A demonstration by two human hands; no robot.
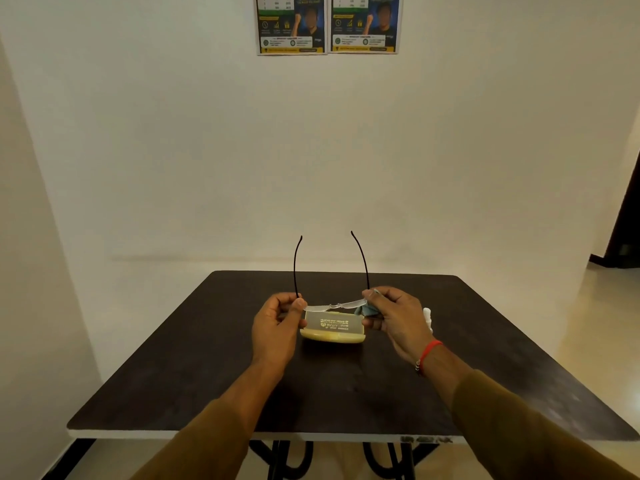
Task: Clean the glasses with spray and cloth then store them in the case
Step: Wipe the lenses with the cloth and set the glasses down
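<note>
I hold the glasses [332,305] up over the middle of the dark table [207,358], clear front facing me, both thin black arms unfolded and pointing up and away. My left hand [277,327] pinches the frame's left end. My right hand [394,320] grips the right end together with a small grey-blue cloth [363,310] bunched against the lens. The yellow glasses case [333,332] lies on the table right below the glasses, with a printed label on top. A white spray bottle [427,318] stands behind my right hand, mostly hidden.
The table stands against a plain white wall with two posters [327,24] high up. A dark doorway [623,220] opens at the far right. Black table legs [381,459] show under the near edge.
</note>
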